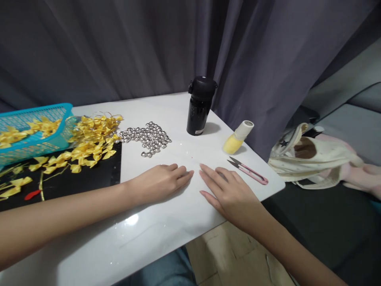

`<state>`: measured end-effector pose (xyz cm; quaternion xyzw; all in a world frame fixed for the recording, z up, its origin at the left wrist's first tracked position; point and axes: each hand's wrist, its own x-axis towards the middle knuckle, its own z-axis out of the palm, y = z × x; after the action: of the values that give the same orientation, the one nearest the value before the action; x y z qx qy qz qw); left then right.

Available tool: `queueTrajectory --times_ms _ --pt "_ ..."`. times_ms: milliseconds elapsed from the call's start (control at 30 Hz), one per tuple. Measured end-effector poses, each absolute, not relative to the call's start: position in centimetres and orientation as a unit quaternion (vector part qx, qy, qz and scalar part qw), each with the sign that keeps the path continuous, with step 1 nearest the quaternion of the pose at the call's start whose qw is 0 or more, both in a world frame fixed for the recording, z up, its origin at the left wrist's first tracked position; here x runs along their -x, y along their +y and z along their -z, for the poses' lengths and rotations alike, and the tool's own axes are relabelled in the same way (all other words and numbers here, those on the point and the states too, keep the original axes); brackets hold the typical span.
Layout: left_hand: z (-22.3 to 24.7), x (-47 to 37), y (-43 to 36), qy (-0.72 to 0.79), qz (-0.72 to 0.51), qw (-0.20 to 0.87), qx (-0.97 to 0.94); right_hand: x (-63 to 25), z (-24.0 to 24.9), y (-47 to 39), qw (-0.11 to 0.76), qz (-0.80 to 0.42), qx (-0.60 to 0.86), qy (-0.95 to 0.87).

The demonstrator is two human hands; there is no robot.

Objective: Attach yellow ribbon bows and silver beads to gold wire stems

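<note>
My left hand (163,180) lies palm down on the white table (154,226), its fingers loosely bent and nothing visible in it. Just to its right my right hand (230,192) rests on the tabletop with the fingers stretched and spread. The fingertips of the two hands point towards each other and stay apart. Beyond my left hand lies a pile of shiny silver beads (151,137). Thread snips with pink handles (251,171) lie to the right of my right hand, blades towards the left. A bottle with yellow contents (233,143) leans behind them.
A black flask (200,107) stands at the back. On the left are yellow ribbon flowers (89,139), a blue plastic basket (35,149), a black mat (111,169) and a red piece (32,195). A cream bag (315,159) lies off the table's right edge; grey curtains (119,43) hang behind.
</note>
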<state>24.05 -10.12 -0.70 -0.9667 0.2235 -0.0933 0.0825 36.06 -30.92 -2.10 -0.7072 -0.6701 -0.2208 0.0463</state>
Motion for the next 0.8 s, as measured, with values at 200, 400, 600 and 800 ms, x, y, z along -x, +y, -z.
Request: queueTrajectory --times_ms 200,400,600,800 --pt "0.7 -24.0 -10.1 0.224 0.087 0.093 0.966 -36.4 2.3 -30.7 0.061 0.211 0.686 -0.693" --pt "0.7 -24.1 -10.0 0.205 0.072 0.065 0.974 -36.6 2.2 -30.5 0.045 0.235 0.652 -0.719" --pt "-0.9 -22.1 -8.7 0.142 0.046 -0.001 0.989 -36.7 2.0 -30.1 0.058 0.229 0.657 -0.716" --pt "-4.5 -12.9 -4.3 -0.081 0.097 -0.028 0.992 -37.6 3.2 -30.5 0.092 0.229 0.649 -0.719"
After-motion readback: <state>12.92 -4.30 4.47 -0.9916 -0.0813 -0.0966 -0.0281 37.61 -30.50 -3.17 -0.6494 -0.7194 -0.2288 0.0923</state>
